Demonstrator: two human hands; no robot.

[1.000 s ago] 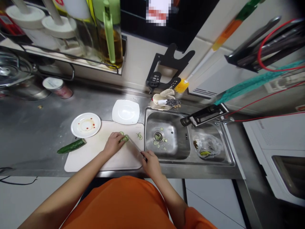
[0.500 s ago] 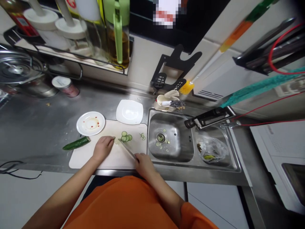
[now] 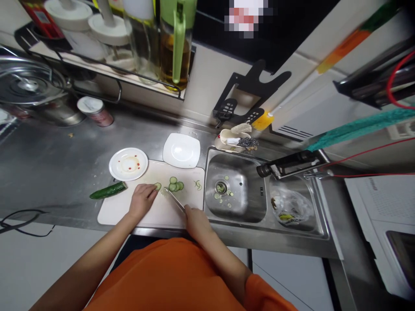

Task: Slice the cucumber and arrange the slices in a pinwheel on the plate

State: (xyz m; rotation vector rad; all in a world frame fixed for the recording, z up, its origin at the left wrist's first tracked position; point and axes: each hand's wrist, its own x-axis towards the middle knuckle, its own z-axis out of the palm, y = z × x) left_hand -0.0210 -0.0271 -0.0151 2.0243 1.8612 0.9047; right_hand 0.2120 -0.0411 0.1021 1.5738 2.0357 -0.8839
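Note:
My left hand [image 3: 142, 201] is closed over the white cutting board [image 3: 123, 212], its fingertips pinching a cucumber slice [image 3: 157, 186]. My right hand [image 3: 196, 221] grips the handle of a knife [image 3: 175, 198], whose blade slants up and left over the board, a little apart from the held slice. Beyond the blade tip lies a small pile of cucumber slices [image 3: 173, 185]. Thin green peel strips [image 3: 198, 185] rest near the board's right edge. A larger piece of cucumber [image 3: 108, 190] lies across the board's left edge.
A stained white plate [image 3: 129, 177] and a square white plate [image 3: 181, 151] sit along the board's far side. To the right is a steel sink [image 3: 249, 207] with slices around its drain, then a plastic bag [image 3: 293, 203] in the second basin. A tin [image 3: 95, 111] stands back left.
The knife blade has shifted slightly away from my left hand. More of the pinched slice's cut face now shows. The whole view has shifted a little.

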